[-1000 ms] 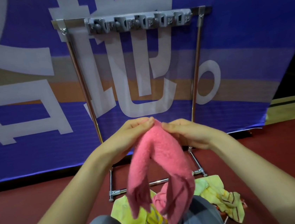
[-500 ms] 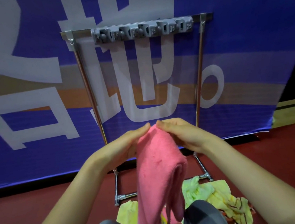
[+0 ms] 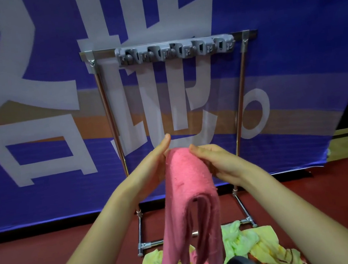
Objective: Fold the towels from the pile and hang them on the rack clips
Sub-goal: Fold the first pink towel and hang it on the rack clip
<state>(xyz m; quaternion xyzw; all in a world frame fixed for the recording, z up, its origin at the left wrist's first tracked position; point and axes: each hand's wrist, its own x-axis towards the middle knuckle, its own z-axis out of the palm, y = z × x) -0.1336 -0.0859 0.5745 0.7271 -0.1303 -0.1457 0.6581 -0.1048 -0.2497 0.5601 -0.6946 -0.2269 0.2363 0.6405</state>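
While pink towel [image 3: 187,180] hangs folded | left hand [image 3: 151,169] grips its top | right hand [image 3: 218,163] grips opposite side

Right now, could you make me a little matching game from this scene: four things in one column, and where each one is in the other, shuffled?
Things:
1. pink towel
2. clip strip
3. towel pile
4. blue banner

Places:
A. on the floor at the foot of the rack
B. hanging behind the rack
C. held up between left hand and right hand
D. on the rack's top bar, nothing clipped in it

Pairs: 1-C, 2-D, 3-A, 4-B.
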